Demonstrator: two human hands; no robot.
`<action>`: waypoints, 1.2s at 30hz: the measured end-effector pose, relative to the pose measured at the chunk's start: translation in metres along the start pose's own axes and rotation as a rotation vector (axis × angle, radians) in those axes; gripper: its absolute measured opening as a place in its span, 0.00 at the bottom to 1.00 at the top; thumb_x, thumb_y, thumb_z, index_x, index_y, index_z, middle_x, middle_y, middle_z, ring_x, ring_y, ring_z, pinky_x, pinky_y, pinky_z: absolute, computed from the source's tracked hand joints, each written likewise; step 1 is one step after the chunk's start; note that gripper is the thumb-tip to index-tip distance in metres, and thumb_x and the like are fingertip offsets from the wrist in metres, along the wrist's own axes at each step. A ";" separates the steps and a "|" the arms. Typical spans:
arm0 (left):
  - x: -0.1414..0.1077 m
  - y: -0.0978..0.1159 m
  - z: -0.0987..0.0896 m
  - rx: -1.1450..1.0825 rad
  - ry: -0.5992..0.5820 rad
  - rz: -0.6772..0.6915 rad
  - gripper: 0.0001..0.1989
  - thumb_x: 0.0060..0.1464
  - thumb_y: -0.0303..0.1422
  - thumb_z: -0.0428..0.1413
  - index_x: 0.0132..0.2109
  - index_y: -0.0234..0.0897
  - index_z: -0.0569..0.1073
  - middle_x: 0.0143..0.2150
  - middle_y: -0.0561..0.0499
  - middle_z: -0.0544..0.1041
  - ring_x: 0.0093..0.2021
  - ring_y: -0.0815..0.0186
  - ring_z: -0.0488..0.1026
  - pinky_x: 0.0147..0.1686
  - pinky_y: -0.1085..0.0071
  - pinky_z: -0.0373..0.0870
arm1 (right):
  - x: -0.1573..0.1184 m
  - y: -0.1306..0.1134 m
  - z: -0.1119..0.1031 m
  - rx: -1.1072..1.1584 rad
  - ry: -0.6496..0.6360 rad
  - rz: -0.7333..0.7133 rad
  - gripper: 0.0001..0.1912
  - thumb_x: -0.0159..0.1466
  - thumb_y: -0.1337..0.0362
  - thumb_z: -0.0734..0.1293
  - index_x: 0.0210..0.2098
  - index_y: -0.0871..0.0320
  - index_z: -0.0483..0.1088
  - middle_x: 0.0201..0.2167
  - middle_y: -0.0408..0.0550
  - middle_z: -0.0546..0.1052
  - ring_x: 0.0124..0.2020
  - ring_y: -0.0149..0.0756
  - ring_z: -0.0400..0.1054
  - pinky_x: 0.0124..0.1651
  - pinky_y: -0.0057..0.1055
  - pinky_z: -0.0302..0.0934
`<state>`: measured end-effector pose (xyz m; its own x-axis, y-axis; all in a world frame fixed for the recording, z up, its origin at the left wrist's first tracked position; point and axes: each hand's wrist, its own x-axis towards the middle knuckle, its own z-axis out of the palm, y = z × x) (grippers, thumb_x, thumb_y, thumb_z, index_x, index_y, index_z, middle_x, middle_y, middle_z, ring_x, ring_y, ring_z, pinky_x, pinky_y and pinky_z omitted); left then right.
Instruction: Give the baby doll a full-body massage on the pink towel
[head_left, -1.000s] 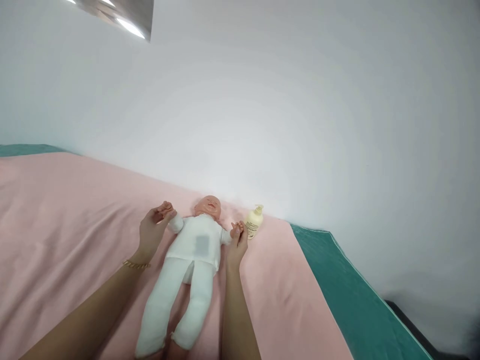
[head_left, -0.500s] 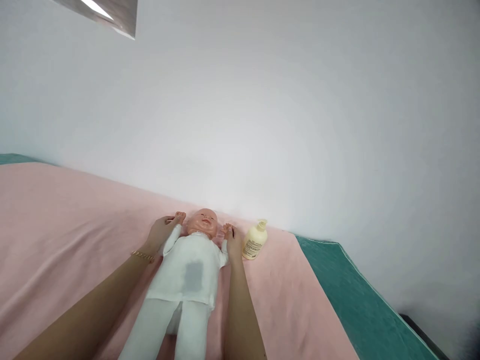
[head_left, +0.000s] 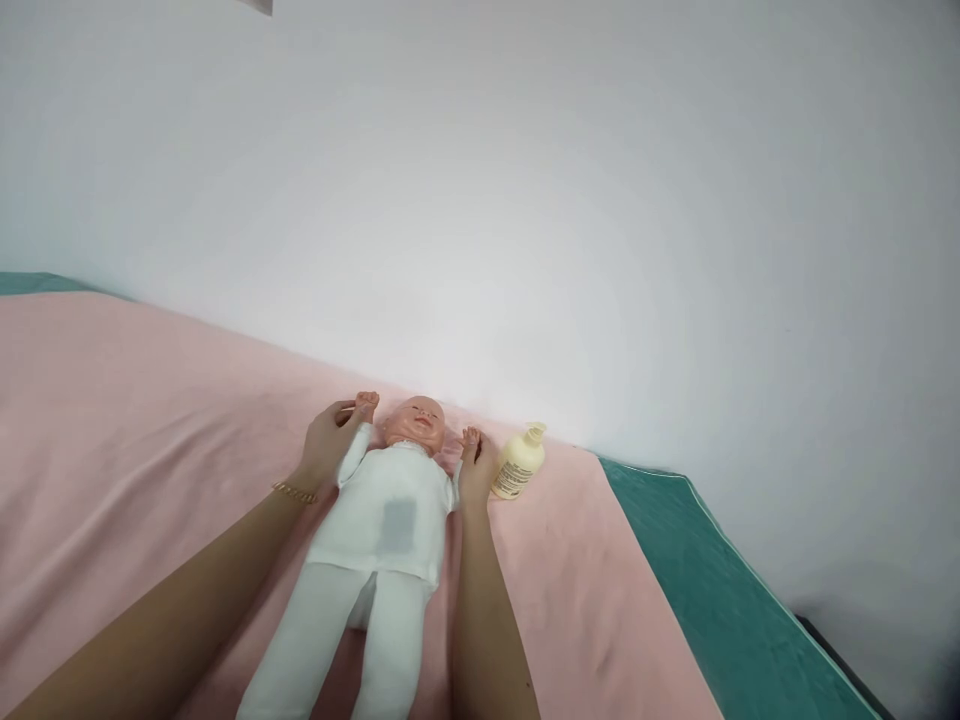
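Observation:
A baby doll (head_left: 390,510) in a white top and white trousers lies on its back, its head away from me and both arms raised beside the head. A grey square patch shows on its chest. My left hand (head_left: 328,440) is closed around the doll's hand on the left, and a gold bracelet circles that wrist. With thumb and fingers, my right hand (head_left: 478,472) grips the doll's other hand. Just right of my right hand stands a pale yellow pump bottle (head_left: 520,462) with dark print on its side.
A pink sheet (head_left: 592,580) with soft folds lies under the doll. Green covering (head_left: 720,570) shows past its edge at the right and far left. A pale wall (head_left: 525,200) rises directly behind the doll's head.
My view has tilted down slightly, so everything sits higher or shifted right in the picture. Both hands keep hold of the doll's hands, and the bottle stands in the same place.

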<state>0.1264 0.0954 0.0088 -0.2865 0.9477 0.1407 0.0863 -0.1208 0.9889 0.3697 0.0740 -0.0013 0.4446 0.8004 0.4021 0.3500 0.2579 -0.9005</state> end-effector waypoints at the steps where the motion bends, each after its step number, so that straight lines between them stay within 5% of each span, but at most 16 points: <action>1: -0.004 0.002 -0.001 -0.019 0.029 0.019 0.26 0.51 0.49 0.59 0.50 0.34 0.77 0.46 0.42 0.81 0.43 0.55 0.78 0.37 0.67 0.72 | -0.003 -0.002 -0.001 0.006 0.020 -0.022 0.23 0.68 0.51 0.57 0.51 0.60 0.70 0.50 0.56 0.78 0.46 0.39 0.75 0.52 0.36 0.65; 12: -0.050 0.014 -0.023 0.025 0.194 0.221 0.22 0.53 0.44 0.58 0.51 0.36 0.75 0.48 0.44 0.80 0.47 0.56 0.77 0.47 0.65 0.71 | -0.051 -0.026 -0.019 0.066 0.159 -0.167 0.22 0.67 0.53 0.58 0.55 0.60 0.65 0.53 0.58 0.74 0.54 0.40 0.70 0.57 0.37 0.62; 20: -0.086 0.015 -0.053 0.060 0.262 0.180 0.22 0.49 0.48 0.62 0.47 0.40 0.75 0.48 0.47 0.80 0.49 0.54 0.76 0.49 0.60 0.70 | -0.106 -0.037 -0.048 0.029 0.277 -0.085 0.26 0.64 0.52 0.63 0.58 0.59 0.64 0.57 0.59 0.71 0.58 0.44 0.66 0.59 0.42 0.60; 25: -0.112 0.008 -0.071 0.118 0.254 0.124 0.20 0.50 0.48 0.62 0.46 0.41 0.76 0.47 0.48 0.80 0.48 0.54 0.75 0.50 0.59 0.70 | -0.138 -0.031 -0.065 -0.008 0.221 -0.014 0.28 0.64 0.53 0.62 0.61 0.57 0.61 0.62 0.57 0.68 0.61 0.43 0.63 0.62 0.42 0.58; 32: -0.153 0.008 -0.102 0.319 0.069 0.024 0.19 0.56 0.47 0.57 0.51 0.45 0.75 0.46 0.51 0.80 0.46 0.54 0.76 0.42 0.65 0.70 | -0.178 -0.027 -0.081 -0.170 0.087 0.054 0.29 0.64 0.57 0.62 0.64 0.56 0.60 0.63 0.56 0.67 0.60 0.44 0.65 0.59 0.39 0.61; 36: -0.169 0.008 -0.117 0.452 -0.097 -0.023 0.18 0.59 0.49 0.52 0.45 0.43 0.77 0.40 0.51 0.81 0.39 0.54 0.76 0.34 0.67 0.67 | -0.194 -0.028 -0.087 -0.272 0.022 0.077 0.27 0.65 0.58 0.60 0.62 0.55 0.62 0.60 0.56 0.70 0.58 0.45 0.67 0.55 0.38 0.63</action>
<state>0.0638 -0.0999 -0.0016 -0.2046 0.9745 0.0922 0.4948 0.0217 0.8687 0.3452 -0.1356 -0.0397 0.4956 0.7991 0.3404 0.5214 0.0398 -0.8524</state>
